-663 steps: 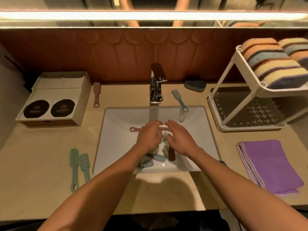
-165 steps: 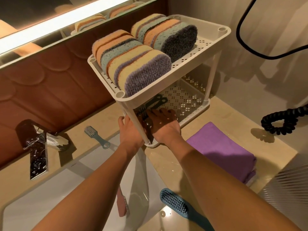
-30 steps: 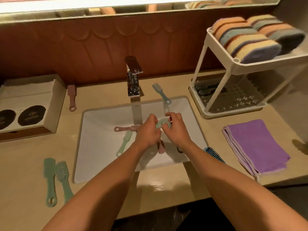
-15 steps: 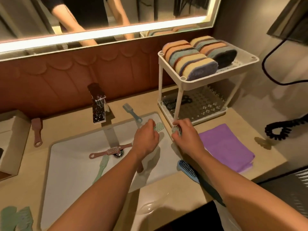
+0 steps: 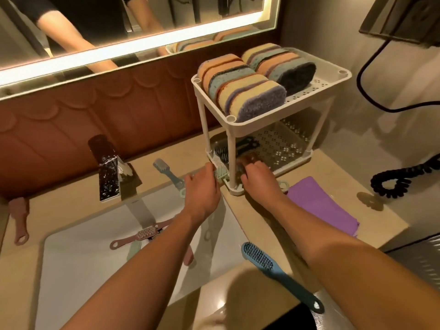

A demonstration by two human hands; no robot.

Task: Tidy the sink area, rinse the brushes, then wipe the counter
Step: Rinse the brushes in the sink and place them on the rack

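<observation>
My left hand point(image 5: 202, 190) pinches a pale green brush point(image 5: 218, 173) at the front left corner of the white two-tier rack point(image 5: 230, 148). Reaching into the rack's lower tray, my right hand point(image 5: 258, 181) grips a second green brush, whose ring handle point(image 5: 283, 186) sticks out to the right. Dark brushes point(image 5: 245, 144) and a brown one point(image 5: 247, 160) lie in that tray. In the white sink point(image 5: 78, 263) lie a pink brush point(image 5: 140, 235) and a green brush point(image 5: 134, 249), partly under my left arm.
A blue brush point(image 5: 273, 267) lies on the counter's front edge, a grey-blue brush point(image 5: 169, 173) behind the sink, and a pink brush point(image 5: 20, 217) far left. The faucet point(image 5: 108, 173) stands behind the basin. Sponges point(image 5: 240, 89) fill the rack's top. A purple cloth point(image 5: 323, 206) and a black coiled cord point(image 5: 400, 179) lie to the right.
Both hands have moved from over the sink to the rack, each carrying a green brush. My right hand now reaches into the lower tray. The view has turned right.
</observation>
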